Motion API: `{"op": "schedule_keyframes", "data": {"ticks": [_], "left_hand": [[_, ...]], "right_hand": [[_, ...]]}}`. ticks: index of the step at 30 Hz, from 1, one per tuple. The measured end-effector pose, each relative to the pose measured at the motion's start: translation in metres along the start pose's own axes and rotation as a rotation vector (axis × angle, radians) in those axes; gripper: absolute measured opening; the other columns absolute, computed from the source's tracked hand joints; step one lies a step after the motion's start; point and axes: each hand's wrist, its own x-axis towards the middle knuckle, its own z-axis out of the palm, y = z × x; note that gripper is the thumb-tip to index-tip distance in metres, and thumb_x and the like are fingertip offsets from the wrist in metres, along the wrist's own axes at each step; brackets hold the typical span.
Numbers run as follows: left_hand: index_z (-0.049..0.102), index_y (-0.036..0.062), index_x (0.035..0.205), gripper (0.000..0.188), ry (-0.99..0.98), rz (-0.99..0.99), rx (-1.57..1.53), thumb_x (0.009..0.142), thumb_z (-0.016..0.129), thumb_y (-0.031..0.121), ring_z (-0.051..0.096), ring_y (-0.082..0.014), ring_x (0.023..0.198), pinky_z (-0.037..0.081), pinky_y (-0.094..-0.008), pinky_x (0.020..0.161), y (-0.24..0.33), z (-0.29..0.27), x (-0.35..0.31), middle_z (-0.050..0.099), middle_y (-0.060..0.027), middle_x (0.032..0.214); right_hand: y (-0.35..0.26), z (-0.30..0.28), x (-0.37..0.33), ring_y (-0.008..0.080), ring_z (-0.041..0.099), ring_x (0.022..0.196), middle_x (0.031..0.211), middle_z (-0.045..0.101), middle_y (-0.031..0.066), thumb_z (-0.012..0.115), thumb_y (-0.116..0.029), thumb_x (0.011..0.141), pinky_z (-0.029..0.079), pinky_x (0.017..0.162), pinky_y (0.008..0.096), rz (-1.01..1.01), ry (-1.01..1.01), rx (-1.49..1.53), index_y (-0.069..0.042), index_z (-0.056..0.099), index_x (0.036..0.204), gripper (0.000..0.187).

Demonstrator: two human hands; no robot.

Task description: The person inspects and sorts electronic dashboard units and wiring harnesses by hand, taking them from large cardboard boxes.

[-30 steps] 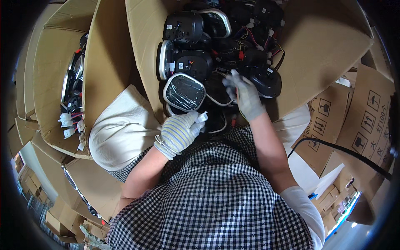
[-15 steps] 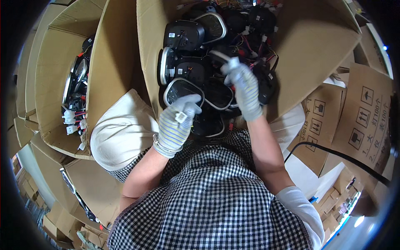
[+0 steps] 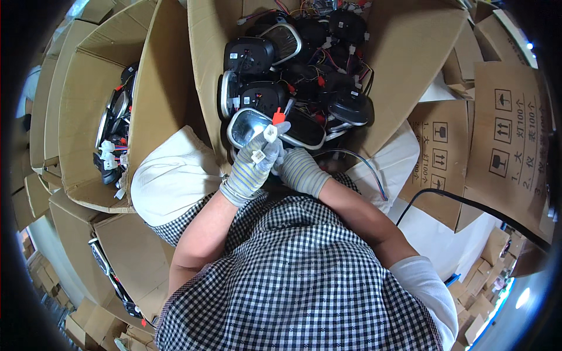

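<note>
My gloved left hand (image 3: pixel 249 171) is closed around white plug connectors (image 3: pixel 270 133), one of which shows above the fingertips. A red connector (image 3: pixel 278 116) stands just beyond that plug. Close against it, my gloved right hand (image 3: pixel 301 171) has its fingers bent around a thin wire cable (image 3: pixel 354 155), which curves out to the right; the fingertips are partly hidden. Beyond both hands lies a pile of black rounded display units with silver rims. The nearest silver-rimmed unit (image 3: pixel 249 126) has a shiny face, and a dark unit (image 3: pixel 350 106) rests at the pile's right.
The pile fills an open cardboard box (image 3: pixel 404 64) in front of me. Another open box (image 3: pixel 88 123) on the left holds similar units with white plugs (image 3: pixel 108 155). Printed cartons (image 3: pixel 503 134) stand at the right, where a black cable (image 3: pixel 456 202) arches across.
My right hand has come down and left from the pile to meet my left hand. A red connector and a trailing wire cable now show by the hands.
</note>
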Motion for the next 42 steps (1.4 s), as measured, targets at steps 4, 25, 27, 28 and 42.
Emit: {"op": "schedule_keyframes", "data": {"ticks": [4, 25, 27, 28, 42], "left_hand": [[0.045, 0.0089, 0.132, 0.049, 0.067, -0.043, 0.049, 0.095, 0.044, 0.041, 0.046, -0.0064, 0.064, 0.040, -0.0199, 0.059, -0.001, 0.007, 0.003, 0.054, 0.0002, 0.080], [0.062, 0.0017, 0.094, 0.014, -0.553, 0.045, 0.540, 0.085, 0.061, 0.012, 0.052, -0.0103, 0.065, 0.044, -0.0262, 0.060, -0.029, 0.004, -0.012, 0.060, -0.0050, 0.071], [0.063, 0.0018, 0.100, 0.018, -0.491, -0.050, 0.497, 0.085, 0.062, 0.012, 0.056, -0.0113, 0.069, 0.046, -0.0258, 0.063, -0.033, 0.001, -0.015, 0.063, -0.0059, 0.078], [0.063, 0.0018, 0.100, 0.018, -0.494, -0.053, 0.496, 0.085, 0.062, 0.012, 0.056, -0.0113, 0.069, 0.046, -0.0258, 0.063, -0.031, 0.001, -0.014, 0.063, -0.0059, 0.078], [0.063, 0.0014, 0.101, 0.018, -0.435, -0.293, 0.271, 0.087, 0.061, 0.013, 0.056, -0.0095, 0.079, 0.046, -0.0248, 0.072, -0.027, 0.002, -0.007, 0.064, -0.0030, 0.087]], "right_hand": [[0.035, 0.028, -0.021, 0.0300, 0.061, 0.089, 0.095, 0.061, 0.0150, 0.051, -0.024, 0.086, 0.047, 0.082, 0.0396, -0.391, 0.617, 0.082, -0.004, 0.063, 0.097, 0.025], [0.047, -0.015, -0.084, 0.0304, 0.061, 0.068, 0.074, 0.064, 0.0105, 0.057, -0.033, 0.083, 0.047, 0.062, 0.0412, -0.168, -0.022, 0.430, -0.015, 0.069, 0.086, 0.022], [0.045, -0.004, -0.082, 0.0305, 0.061, 0.068, 0.074, 0.064, 0.0111, 0.056, -0.032, 0.084, 0.047, 0.062, 0.0413, -0.163, 0.077, 0.478, -0.015, 0.069, 0.087, 0.022], [0.044, -0.001, -0.082, 0.0306, 0.061, 0.068, 0.074, 0.064, 0.0118, 0.055, -0.032, 0.085, 0.046, 0.062, 0.0413, -0.159, 0.177, 0.519, -0.014, 0.068, 0.087, 0.022], [0.046, 0.006, -0.080, 0.0260, 0.062, 0.063, 0.067, 0.062, 0.0099, 0.052, -0.028, 0.088, 0.048, 0.061, 0.0366, -0.127, 0.285, 0.830, -0.006, 0.066, 0.085, 0.026]]}}
